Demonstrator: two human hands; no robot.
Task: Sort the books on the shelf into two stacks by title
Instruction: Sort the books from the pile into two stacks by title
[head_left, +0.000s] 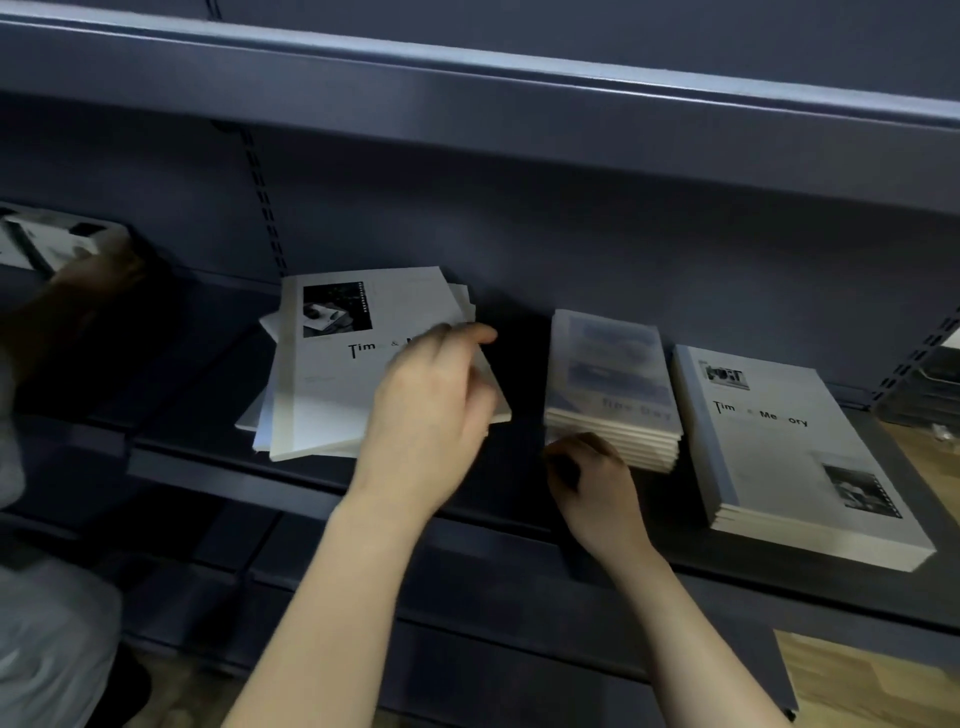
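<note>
Here, the top book (332, 384) of the loose pile (261, 435) is gripped by the left hand (431, 410).
Its long axis runs away from the hands, slightly skewed; "Tim… & M…" is read on it, partly covered. The matching "Tim… Me…ory" stack (779, 457) lies right of the right hand (592, 478), the blurred "…Day" stack (613, 384) between them on the shelf (208, 364). The right hand's fingers are curled at that stack's near end; a grip cannot be told.
</note>
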